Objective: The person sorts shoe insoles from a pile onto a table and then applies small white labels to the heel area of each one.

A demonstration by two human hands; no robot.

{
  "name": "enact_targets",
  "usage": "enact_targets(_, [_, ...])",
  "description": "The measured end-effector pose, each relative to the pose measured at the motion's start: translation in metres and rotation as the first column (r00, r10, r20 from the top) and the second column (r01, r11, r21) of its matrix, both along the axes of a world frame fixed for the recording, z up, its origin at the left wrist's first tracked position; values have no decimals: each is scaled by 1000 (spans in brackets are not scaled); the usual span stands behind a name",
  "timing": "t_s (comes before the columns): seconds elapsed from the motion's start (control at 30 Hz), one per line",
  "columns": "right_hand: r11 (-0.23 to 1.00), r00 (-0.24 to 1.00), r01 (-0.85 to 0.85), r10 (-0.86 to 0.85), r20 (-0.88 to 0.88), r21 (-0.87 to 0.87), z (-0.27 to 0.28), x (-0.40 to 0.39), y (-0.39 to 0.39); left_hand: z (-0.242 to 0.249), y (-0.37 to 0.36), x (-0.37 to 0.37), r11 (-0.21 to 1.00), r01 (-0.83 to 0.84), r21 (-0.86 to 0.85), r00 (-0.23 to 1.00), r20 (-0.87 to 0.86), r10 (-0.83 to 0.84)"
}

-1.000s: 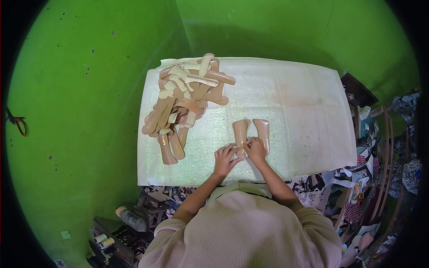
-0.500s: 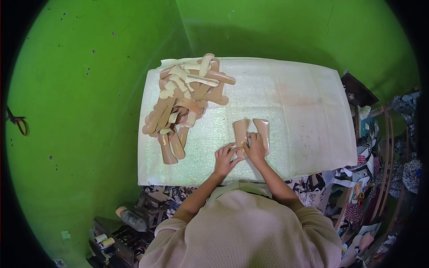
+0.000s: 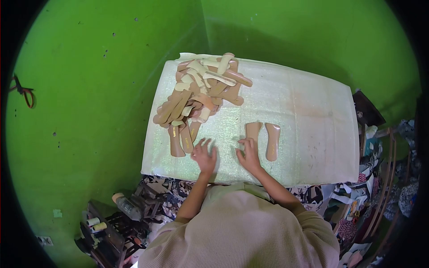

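Note:
Two tan shoe insoles lie side by side near the front of the table: a left-hand insole (image 3: pixel 253 129) and a shinier right-hand insole (image 3: pixel 273 143). My right hand (image 3: pixel 250 157) overlaps the lower part of the left-hand one, its fingers curved and apart, gripping nothing. Fingers spread and nothing in them, my left hand (image 3: pixel 204 157) is close beside the insoles with gold lettering (image 3: pixel 176 140) that stick out from the pile's near end. That pile of tan and cream insoles (image 3: pixel 201 87) covers the table's back left, many overlapping at odd angles.
A pale, shiny sheet covers the table (image 3: pixel 308 129). Green walls stand behind and to the left, with scissors (image 3: pixel 24 91) hanging there. Thread spools (image 3: pixel 96 225) and a plastic bottle (image 3: pixel 128 207) sit at lower left. Fabric scraps (image 3: pixel 353 214) crowd a wooden rack at right.
My left hand has left the pair of insoles and moved left toward the pile. My right hand has shifted left off the right-hand insole's edge. The camera view has turned slightly.

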State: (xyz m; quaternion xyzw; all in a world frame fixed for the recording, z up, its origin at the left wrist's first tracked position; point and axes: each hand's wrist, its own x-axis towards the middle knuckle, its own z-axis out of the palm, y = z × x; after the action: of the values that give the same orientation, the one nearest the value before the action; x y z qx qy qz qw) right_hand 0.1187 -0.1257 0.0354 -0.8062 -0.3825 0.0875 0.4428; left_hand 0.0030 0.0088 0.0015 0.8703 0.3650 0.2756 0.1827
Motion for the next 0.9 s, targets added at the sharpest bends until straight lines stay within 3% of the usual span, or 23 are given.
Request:
enact_targets(0.13, [991,990,-132,130,-51,-22,-1,-13,8,-3,23,-24,951,-308,-7,949,-68,307])
enact_targets(0.33, [953,953,-301,300,-47,-16,-6,-24,14,-9,40,-43,866,-457,-203,883,15,469])
enact_targets(0.43, [927,924,-374,370,-94,-32,-8,-30,16,-8,43,-46,862,-412,-295,889,79,452])
enact_targets(0.53, [899,893,-437,429,-140,-32,-6,-35,17,-13,49,-47,883,-400,-245,893,112,436])
enact_targets(0.67, [869,865,-491,481,-141,-51,-5,-39,14,-17,57,-45,858,-311,-408,873,235,428])
enact_targets(0.73, [867,860,-495,478,-178,-59,-5,-40,12,-26,63,-44,882,-270,-387,862,311,401])
enact_targets(0.9, [901,888,-434,427,-168,-1,-7,-39,7,-35,68,-41,826,-115,-552,804,437,404])
